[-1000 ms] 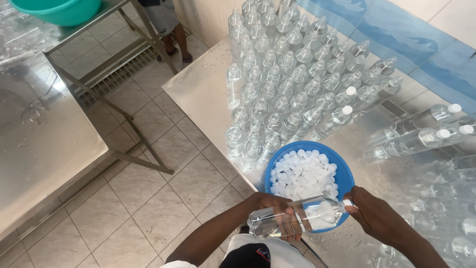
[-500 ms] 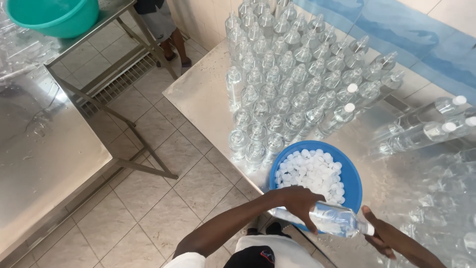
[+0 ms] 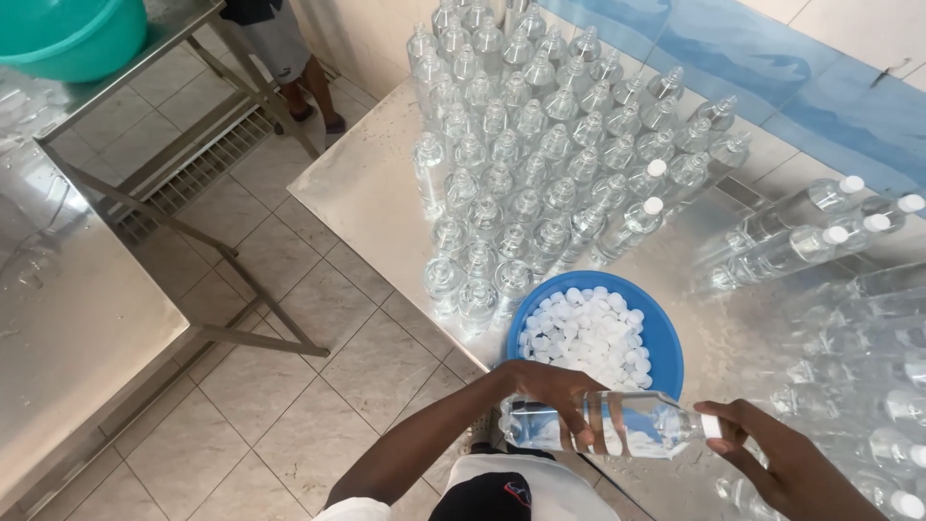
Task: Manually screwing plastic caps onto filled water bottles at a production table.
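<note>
The left hand is wrapped around the middle of a clear plastic bottle filled with liquid, holding it sideways just above the near edge of the steel table. The right hand sits at the bottle's neck end, its fingers closed about the white cap, so both hands are clamped on the same bottle, one at the body and one at the cap. Directly beyond the left hand, touching distance from its knuckles, stands a round blue basin holding a heap of loose white caps. Farther beyond the basin is a dense block of upright uncapped bottles, also clear and filled. Beyond the right hand and out to its side, capped bottles lie on their sides on the tabletop, white caps pointing away. Off to the left of the left hand, across a strip of tiled floor, stands another steel table, and far beyond it a teal basin rests on a metal stand. Another person's legs show next to that stand.
</note>
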